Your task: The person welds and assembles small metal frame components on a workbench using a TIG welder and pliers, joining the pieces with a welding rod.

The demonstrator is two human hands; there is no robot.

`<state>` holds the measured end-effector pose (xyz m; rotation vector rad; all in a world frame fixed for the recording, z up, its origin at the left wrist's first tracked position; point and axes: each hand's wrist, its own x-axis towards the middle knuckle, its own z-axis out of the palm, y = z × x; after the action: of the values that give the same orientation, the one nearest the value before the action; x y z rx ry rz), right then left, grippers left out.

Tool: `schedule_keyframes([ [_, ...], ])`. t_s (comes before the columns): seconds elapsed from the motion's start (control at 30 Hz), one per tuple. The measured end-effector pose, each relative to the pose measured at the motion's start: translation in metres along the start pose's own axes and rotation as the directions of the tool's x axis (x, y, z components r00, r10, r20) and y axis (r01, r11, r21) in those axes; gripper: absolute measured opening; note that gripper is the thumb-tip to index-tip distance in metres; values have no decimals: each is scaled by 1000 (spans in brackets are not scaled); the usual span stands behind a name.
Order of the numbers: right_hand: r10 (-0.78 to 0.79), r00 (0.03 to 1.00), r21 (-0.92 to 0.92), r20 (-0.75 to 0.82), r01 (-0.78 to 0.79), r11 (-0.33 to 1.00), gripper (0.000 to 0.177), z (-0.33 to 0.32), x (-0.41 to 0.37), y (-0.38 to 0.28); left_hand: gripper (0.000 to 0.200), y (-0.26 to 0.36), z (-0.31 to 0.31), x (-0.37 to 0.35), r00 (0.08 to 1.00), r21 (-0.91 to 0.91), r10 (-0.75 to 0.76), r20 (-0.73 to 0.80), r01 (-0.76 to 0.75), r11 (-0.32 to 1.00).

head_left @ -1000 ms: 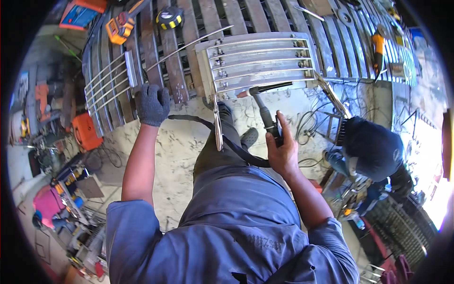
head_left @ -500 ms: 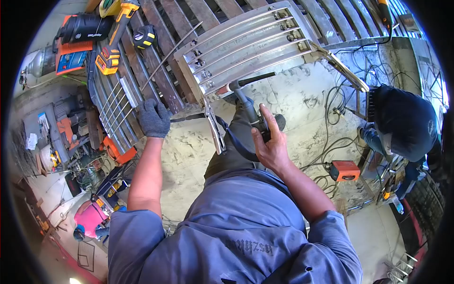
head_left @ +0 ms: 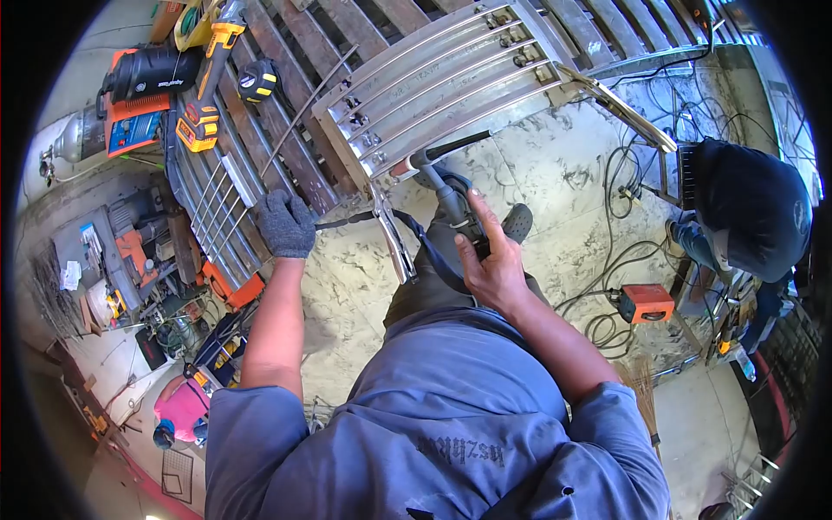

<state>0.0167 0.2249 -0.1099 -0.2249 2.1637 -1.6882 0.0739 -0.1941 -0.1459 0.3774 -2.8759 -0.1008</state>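
My right hand (head_left: 496,270) is closed round the grey handle of a TIG welding torch (head_left: 449,201), its index finger stretched along it. The torch head, with its long black back cap, points at the near corner of a metal frame with curved rods (head_left: 438,82). Locking pliers (head_left: 394,238) grip that corner; a second pair (head_left: 628,113) is clamped at the right corner. My left hand (head_left: 286,225), in a dark grey glove, is curled at the slatted bench's edge. A dark torch cable (head_left: 347,220) runs beside it; what its fingers hold is hidden.
On the slatted metal bench (head_left: 334,130) lie a tape measure (head_left: 258,81), a yellow cordless tool (head_left: 204,104) and thin rods. At right a person in a dark hood (head_left: 750,212) works near an orange box (head_left: 646,304) and floor cables. A person in pink (head_left: 184,407) is lower left.
The view has shifted slightly, so the frame sits a little higher and the left-side things sit further right. Both hands keep nearly the same pose; the torch has tilted slightly.
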Motion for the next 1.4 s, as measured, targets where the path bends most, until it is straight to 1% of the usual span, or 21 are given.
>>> schedule_keyframes([
  [0.2, 68, 997, 44, 23, -69, 997, 70, 1, -3, -6, 20, 3, -2, 1, 1000, -1, -3, -9, 3, 1000],
  [0.57, 98, 995, 50, -6, -98, 994, 72, 11, -8, -7, 21, -3, 2, -1, 999, 16, 30, -16, -30, 999],
  [0.67, 57, 998, 6, -40, -56, 998, 72, 14, -9, -6, 20, -4, 3, -1, 999, 11, 32, -25, -32, 999],
  [0.87, 30, 998, 21, -56, -29, 999, 70, 18, -11, -4, 20, -3, 2, -1, 999, 12, 44, -19, -44, 999],
  [1.07, 65, 997, 45, -52, -62, 997, 67, 18, -10, -8, 21, -2, 2, -1, 999, 15, 22, -27, -22, 1000],
  [1.17, -89, 990, -35, -109, 85, 996, 71, 22, -10, 0, 20, -3, 2, -1, 1000, -2, 12, -16, -12, 1000],
  [1.2, -48, 994, -31, -97, 46, 998, 70, 23, -11, 1, 20, -2, 1, -1, 1000, -2, 7, -2, -7, 1000],
  [1.27, -23, 996, -22, -88, 21, 1000, 69, 23, -11, 1, 20, -1, -2, 1, 1000, -1, -2, 25, 2, 1000],
  [1.37, -47, 993, -14, -104, 46, 999, 69, 24, -11, 2, 19, 0, 0, 0, 1000, -16, -17, 10, 17, 1000],
  [1.4, -30, 995, -5, -93, 30, 1000, 68, 24, -11, 3, 19, 1, -1, 1, 1000, -13, -17, 13, 17, 1000],
])
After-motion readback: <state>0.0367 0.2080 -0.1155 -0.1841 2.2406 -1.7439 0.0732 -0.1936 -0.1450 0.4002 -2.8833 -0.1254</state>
